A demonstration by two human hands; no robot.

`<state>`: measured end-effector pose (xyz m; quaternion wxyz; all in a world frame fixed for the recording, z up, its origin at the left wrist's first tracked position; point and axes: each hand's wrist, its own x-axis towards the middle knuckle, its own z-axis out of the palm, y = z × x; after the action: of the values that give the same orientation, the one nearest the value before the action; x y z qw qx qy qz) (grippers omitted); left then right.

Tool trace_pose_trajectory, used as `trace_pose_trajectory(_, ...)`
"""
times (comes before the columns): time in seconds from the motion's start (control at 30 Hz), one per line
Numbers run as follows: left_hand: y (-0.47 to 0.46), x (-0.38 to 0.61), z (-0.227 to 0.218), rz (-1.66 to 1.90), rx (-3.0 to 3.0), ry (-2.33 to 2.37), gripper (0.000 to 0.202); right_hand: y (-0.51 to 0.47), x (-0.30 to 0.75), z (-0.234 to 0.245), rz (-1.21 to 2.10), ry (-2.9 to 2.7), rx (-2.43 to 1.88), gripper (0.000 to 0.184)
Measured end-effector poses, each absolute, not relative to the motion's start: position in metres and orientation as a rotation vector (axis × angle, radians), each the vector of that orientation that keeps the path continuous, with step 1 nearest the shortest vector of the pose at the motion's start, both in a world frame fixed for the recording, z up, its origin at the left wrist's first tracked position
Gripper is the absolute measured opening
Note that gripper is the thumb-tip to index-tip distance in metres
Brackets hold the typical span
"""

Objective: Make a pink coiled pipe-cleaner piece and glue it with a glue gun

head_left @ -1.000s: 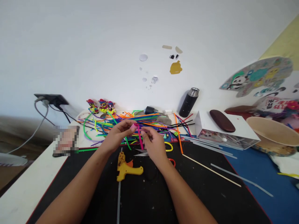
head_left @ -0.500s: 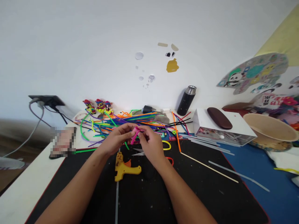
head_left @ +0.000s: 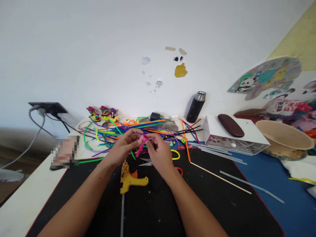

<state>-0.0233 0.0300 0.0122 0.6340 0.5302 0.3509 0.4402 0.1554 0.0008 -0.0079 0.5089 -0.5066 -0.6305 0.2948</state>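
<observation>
Both hands meet over the black mat (head_left: 148, 210) and pinch one pink pipe cleaner (head_left: 140, 147). My left hand (head_left: 124, 144) grips its upper bent end with closed fingers. My right hand (head_left: 159, 151) pinches the same end from the right. The pink stem hangs down to the left between them. Just behind lies a heap of coloured pipe cleaners (head_left: 128, 130). A yellow glue gun (head_left: 129, 177) lies on the mat under my left wrist, and scissors (head_left: 148, 161) with a red handle show beneath my right hand.
A black flask (head_left: 196, 107) stands by the wall. To the right are a white box (head_left: 234, 136) with a brown case on it, a beige bowl (head_left: 283, 138), clear glue sticks and a thin wooden stick (head_left: 219, 177). Small figures (head_left: 102, 113) stand at the back left; cables hang from a wall socket.
The pink pipe cleaner, hanging straight a second ago, is now bent over at the top and swung left. Both hands have drawn closer together.
</observation>
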Motion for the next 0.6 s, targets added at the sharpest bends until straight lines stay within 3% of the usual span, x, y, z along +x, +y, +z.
trace_pose_trajectory(0.6,0.0301,-0.0202,0.0096,1.110,1.502,0.838,0.033,-0.0007,0.1513,-0.0077,0.743,-1.448,-1.163,0.032)
